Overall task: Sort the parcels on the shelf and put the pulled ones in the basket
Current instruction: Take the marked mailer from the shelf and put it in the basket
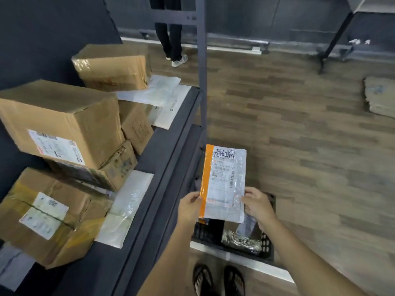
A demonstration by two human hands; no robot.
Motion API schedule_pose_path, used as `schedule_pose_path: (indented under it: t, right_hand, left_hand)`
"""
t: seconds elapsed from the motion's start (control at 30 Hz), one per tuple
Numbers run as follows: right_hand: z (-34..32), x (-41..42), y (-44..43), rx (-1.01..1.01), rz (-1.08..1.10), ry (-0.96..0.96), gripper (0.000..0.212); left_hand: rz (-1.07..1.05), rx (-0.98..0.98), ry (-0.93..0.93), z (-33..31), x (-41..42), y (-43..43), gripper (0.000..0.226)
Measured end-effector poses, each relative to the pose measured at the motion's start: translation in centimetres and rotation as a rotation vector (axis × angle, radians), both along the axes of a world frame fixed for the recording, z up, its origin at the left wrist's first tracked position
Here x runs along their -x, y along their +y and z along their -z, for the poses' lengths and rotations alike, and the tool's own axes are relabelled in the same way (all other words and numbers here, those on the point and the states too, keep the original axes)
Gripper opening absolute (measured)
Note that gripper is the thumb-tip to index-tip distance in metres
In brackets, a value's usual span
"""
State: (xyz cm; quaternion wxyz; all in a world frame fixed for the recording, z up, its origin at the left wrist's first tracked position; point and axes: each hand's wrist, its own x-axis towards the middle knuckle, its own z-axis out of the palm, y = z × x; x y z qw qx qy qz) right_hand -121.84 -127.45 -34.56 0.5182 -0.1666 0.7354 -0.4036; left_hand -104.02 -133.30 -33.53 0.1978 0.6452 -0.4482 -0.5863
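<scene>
Between the two hands a flat mailer (224,184) is held with its printed face turned up. Its lower left edge, on the orange stripe, is pinched by the left hand (190,207) with the thumb on the front. Its lower right edge is gripped in the same way by the right hand (257,205).

The mailer is judged to be light and thin: a glossy film bag with a printed label and black handwriting near its top edge. It lies fairly flat in the grip, so something slim and moderately stiff is probably inside, though that cannot be confirmed. The film is likely to be slick, so a pinch across an edge, thumb on one face and fingers on the other, is judged safer than a flat carry. The label is best left uncovered. No fragility is suggested.

Directly below the hands a black basket (268,248) is seen on the floor, with a silvery packet (241,240) inside, so the mailer hangs over it. To the left of the left hand is the dark shelf (162,167). White poly bags (126,206) are laid near its front edge, and cardboard boxes (59,120) are stacked behind them and farther off.
</scene>
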Motion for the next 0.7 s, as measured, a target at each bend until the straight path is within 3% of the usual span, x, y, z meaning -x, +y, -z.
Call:
schedule_pose_path:
  t: [0.17,0.3,0.43,0.7]
  right_hand:
    - [9.5,-0.7,-0.2,-0.173,0.01,0.037,0.036]
    - [18.4,-1.0,-0.6,-0.256,0.0,0.088,0.029]
    - [27.5,-1.1,-0.8,-0.321,-0.094,0.219,0.034]
    - [43.4,-2.5,-3.4,-0.342,-0.138,0.183,0.047]
  left_hand:
    - [0.065,-0.117,-0.146,9.3,0.5,-1.1,0.022]
    - [0.159,-0.145,-0.231,18.8,1.6,-1.8,0.021]
    - [0.24,-0.206,-0.286,27.1,2.6,-1.6,0.037]
    - [0.057,-0.305,-0.216,42.0,2.7,-4.4,0.036]
